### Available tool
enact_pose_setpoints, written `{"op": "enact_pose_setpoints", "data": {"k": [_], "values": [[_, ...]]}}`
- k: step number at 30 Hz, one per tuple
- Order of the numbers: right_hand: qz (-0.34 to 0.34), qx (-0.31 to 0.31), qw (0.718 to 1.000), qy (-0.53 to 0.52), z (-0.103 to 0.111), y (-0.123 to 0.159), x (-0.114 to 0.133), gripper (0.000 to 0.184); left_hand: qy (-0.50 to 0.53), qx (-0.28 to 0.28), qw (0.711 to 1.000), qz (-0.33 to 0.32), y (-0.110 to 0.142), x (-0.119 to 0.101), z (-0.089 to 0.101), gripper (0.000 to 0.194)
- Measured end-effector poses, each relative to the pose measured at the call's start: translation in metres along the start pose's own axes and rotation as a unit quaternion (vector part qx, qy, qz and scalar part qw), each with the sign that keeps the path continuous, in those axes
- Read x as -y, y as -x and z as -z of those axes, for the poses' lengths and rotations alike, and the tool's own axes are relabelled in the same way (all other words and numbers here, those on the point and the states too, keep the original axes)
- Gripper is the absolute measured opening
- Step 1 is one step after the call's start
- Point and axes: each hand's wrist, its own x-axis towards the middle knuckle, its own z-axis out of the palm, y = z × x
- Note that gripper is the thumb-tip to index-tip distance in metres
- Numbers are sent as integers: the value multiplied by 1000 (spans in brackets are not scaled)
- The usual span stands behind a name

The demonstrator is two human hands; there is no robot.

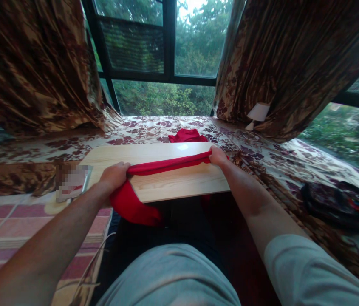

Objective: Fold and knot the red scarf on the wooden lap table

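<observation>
A long strip of red cloth [169, 163] is stretched between my two hands, just over a pale wooden tabletop [166, 185]. My left hand [115, 175] is closed round its left end, and a loose red length hangs from there over the near edge of the board. At the other end my right hand [218, 156] grips the cloth, with a little red showing past the fingers. The strip looks folded lengthwise. Behind the board lies a crumpled red cloth [188, 136] on the floral cover.
A floral-covered ledge [144, 127] runs below the windows. On it stand a small white lamp [258, 112] and, at right, a dark bag [335, 206]. A device with a blurred screen [74, 182] sits left of the board, above a striped bedcover [4, 229] with cables.
</observation>
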Motion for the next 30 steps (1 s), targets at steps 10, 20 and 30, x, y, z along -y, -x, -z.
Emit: {"op": "enact_pose_setpoints", "data": {"k": [10,20,30], "values": [[-50,-99,987,-117,10,-1,-6,33,-4,-1,1000,-5,-2,4,-4,32],[23,-34,999,27,8,4,-10,27,15,0,1000,-4,-2,5,-4,28],[108,-5,992,69,-6,9,-32,23,-10,10,1000,-9,-6,7,-7,36]]}}
